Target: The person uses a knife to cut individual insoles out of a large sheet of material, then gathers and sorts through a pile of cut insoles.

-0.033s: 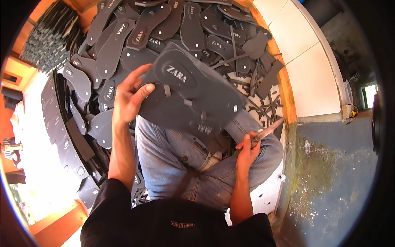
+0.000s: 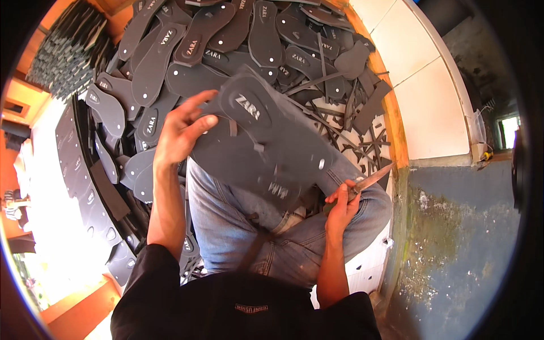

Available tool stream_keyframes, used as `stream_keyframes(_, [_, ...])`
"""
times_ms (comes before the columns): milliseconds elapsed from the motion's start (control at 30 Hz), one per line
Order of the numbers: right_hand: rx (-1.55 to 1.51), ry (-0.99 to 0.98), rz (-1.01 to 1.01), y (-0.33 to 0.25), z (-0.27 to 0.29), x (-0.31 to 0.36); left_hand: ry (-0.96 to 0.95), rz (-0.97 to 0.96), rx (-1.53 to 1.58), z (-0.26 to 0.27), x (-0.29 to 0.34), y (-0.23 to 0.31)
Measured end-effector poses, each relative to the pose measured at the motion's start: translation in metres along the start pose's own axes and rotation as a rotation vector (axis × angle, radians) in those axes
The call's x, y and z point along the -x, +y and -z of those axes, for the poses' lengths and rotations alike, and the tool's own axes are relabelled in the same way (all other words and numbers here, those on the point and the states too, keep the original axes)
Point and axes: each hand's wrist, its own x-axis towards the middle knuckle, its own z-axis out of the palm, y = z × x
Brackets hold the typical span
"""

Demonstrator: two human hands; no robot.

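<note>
My left hand (image 2: 182,135) grips the left edge of a dark grey foam sheet (image 2: 294,144), thumb on top. The sheet, slightly blurred, is tilted above my lap and bears two sole outlines laid in opposite directions, with pale lettering and a white dot. Low on the right, my right hand (image 2: 341,214) is closed round the handle of a knife (image 2: 374,177). Its blade points up and right, over my jeans-clad knee (image 2: 371,218) and apart from the sheet. Most of the handle is hidden by my fingers.
Cut sandal soles (image 2: 218,28) lie heaped in front of me. Thin foam offcuts (image 2: 362,150) litter the floor at the right. A stack of dark pieces (image 2: 71,54) stands far left, with marked sheets (image 2: 76,153) below it. A tiled ledge (image 2: 422,107) bounds the right side.
The foam sheet has turned slightly clockwise, its lower right part dropping a little. My left hand has shifted slightly right with it; the knife has barely moved.
</note>
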Motion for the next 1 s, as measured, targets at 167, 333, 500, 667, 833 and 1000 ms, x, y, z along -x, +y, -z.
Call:
stream_keyframes(167, [0.253,-0.17,-0.049,0.003,-0.004,0.012,-0.198,0.308,0.172,-0.024,-0.004,-0.055])
stream_keyframes(333, [0.399,-0.191,-0.159,0.033,0.004,0.017,0.167,0.377,1.286,-0.099,0.033,-0.101])
stream_keyframes(500, [0.347,-0.17,-0.22,0.035,0.004,0.009,0.094,0.59,0.851,-0.185,0.156,-0.121])
stream_keyframes(667, [0.263,-0.201,-0.282,0.025,-0.002,0.013,0.194,0.572,0.877,-0.182,0.137,-0.109])
stream_keyframes(833, [0.215,-0.145,-0.055,0.019,0.011,0.023,0.473,0.418,0.93,-0.111,0.094,-0.066])
stream_keyframes(1000, [0.133,-0.195,-0.178,0.0,0.004,0.043,0.614,0.154,0.924,-0.031,0.082,-0.075])
